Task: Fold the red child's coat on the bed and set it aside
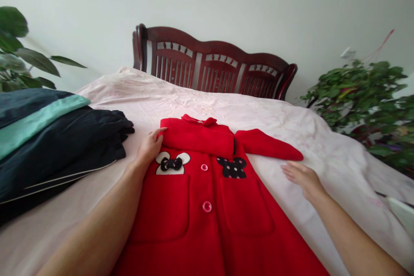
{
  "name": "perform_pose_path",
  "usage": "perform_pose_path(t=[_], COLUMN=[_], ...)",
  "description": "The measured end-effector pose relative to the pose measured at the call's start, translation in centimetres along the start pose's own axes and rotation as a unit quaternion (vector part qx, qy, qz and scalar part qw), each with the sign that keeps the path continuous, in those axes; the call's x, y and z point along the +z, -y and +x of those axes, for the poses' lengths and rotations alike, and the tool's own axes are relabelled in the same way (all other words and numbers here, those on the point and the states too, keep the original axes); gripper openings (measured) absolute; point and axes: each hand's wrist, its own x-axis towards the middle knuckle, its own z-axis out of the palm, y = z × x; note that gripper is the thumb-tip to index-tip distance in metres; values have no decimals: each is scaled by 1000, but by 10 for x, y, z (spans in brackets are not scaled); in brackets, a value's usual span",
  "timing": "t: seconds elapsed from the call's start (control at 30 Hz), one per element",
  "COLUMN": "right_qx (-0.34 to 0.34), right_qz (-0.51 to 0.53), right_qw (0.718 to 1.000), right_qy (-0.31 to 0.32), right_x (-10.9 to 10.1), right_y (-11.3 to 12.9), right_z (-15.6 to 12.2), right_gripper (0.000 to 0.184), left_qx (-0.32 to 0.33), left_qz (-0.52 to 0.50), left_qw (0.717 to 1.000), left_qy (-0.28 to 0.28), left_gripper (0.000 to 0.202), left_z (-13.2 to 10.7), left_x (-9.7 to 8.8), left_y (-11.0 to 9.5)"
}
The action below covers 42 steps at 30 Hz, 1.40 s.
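Note:
A red coat (202, 233) lies front up on the bed, with a collar, round buttons, two pockets and mouse-head patches. Its left-side sleeve (197, 136) is folded flat across the chest, the dark cuff toward the right. The other sleeve (267, 144) stretches out to the right. My left hand (151, 144) grips the coat's edge at the folded shoulder, fingertips on the red cloth. Beside the end of the outstretched sleeve, my right hand (302, 177) is open with fingers extended, just below the cloth and holding nothing.
Dark clothing with a mint-green stripe (48, 118) is piled at the left on the pale bedsheet (326, 146). A dark wooden headboard (216, 69) stands at the back against the wall. Leafy plants are at the left (35, 58) and right (359, 95).

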Motion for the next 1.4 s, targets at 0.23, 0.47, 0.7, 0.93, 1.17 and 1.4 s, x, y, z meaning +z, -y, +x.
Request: perform_pose_path(t=[0.23, 0.47, 0.7, 0.93, 1.17, 1.4], right_qx=[113, 46, -157, -524, -488, -546], right_qz=[96, 72, 61, -245, -410, -437], right_qw=[988, 996, 970, 816, 764, 712], right_qy=[33, -6, -176, 8, 104, 67], right_x=[69, 95, 114, 154, 169, 171], right_y=[24, 44, 62, 73, 46, 41], right_z=[22, 47, 32, -40, -43, -47], right_gripper=[29, 16, 44, 51, 55, 54], left_qx=[34, 211, 219, 186, 94, 5], left_qz=[27, 36, 117, 1, -122, -117], left_qw=[999, 976, 959, 977, 986, 993], left_qy=[-32, 35, 134, 109, 70, 11], left_gripper=[44, 50, 38, 49, 64, 71], left_z=[-2, -4, -10, -8, -6, -3], left_x=[-2, -1, 7, 6, 0, 21], left_y=[-3, -21, -29, -30, -42, -52])
